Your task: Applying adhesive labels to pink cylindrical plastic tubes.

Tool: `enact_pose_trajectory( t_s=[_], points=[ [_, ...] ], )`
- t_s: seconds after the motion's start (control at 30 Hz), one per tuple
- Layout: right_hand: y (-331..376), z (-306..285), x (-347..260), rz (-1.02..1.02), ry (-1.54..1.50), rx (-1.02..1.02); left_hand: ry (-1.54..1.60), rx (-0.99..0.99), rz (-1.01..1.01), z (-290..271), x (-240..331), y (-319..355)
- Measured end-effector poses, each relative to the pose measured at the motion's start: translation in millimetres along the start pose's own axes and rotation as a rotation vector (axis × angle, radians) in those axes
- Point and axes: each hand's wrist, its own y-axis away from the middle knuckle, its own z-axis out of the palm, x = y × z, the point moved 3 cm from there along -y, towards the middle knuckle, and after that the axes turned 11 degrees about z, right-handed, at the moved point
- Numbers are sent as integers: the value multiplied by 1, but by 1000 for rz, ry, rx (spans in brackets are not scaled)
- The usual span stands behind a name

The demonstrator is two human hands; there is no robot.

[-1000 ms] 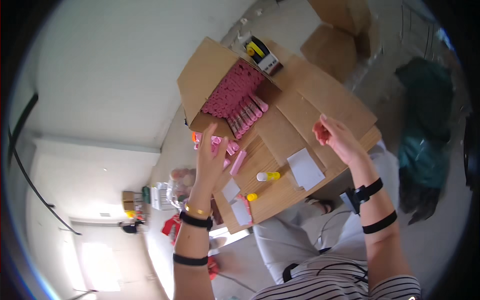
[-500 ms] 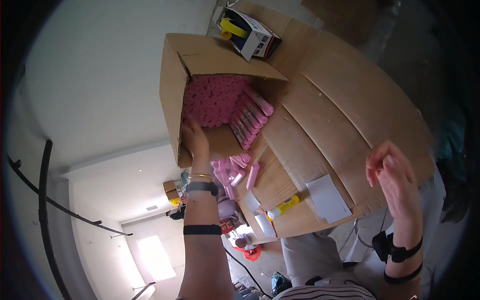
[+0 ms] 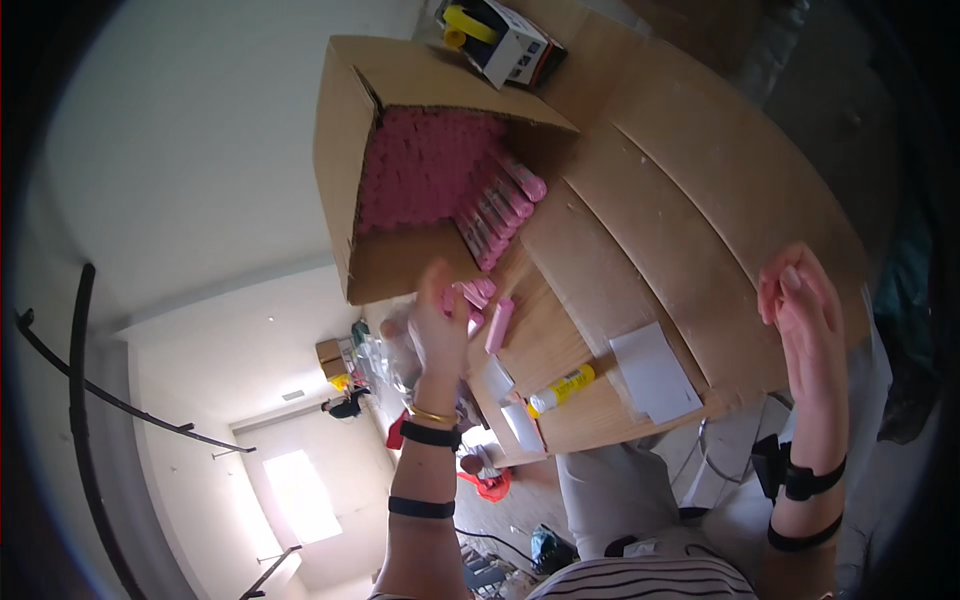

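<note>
A cardboard box (image 3: pixel 345 130) lies open toward me on the table, packed with pink tubes (image 3: pixel 430 170) whose ends face out. Along its right side several tubes (image 3: pixel 500 210) lie stacked lengthwise. My left hand (image 3: pixel 438 318) is just outside the box's lower edge, over a small pile of loose pink tubes (image 3: pixel 480 290); blur and the angle hide its fingers. One pink tube (image 3: pixel 499 326) lies apart, right of the pile. Over the table's right side my right hand (image 3: pixel 803 305) hangs with fingers loosely bent, nothing visible in it.
A yellow glue stick (image 3: pixel 562 390) and white paper sheets (image 3: pixel 655 372) lie near the table's front edge. Flattened cardboard (image 3: pixel 680 220) covers the right part. Behind the box stands a small carton (image 3: pixel 510 55) with yellow tape (image 3: pixel 468 24). Black pipes (image 3: pixel 80 370) run at the left.
My left hand has come out of the box, down and right to the loose pink tubes. My right hand has shifted slightly right and up. The view has tilted a little.
</note>
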Motion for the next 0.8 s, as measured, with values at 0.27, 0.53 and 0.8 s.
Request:
enact_pose_trajectory(
  t_s=[0.27, 0.53, 0.8],
  points=[
    [-8, -2, 10, 23, -7, 4, -213, 38, 111, 73, -85, 102],
    [-8, 15, 2, 6, 100, -28, 81, -10, -176, 68, -87, 92],
    [31, 78, 21, -46, 345, -165, 1693, 146, -625, -19, 24, 175]
  ],
)
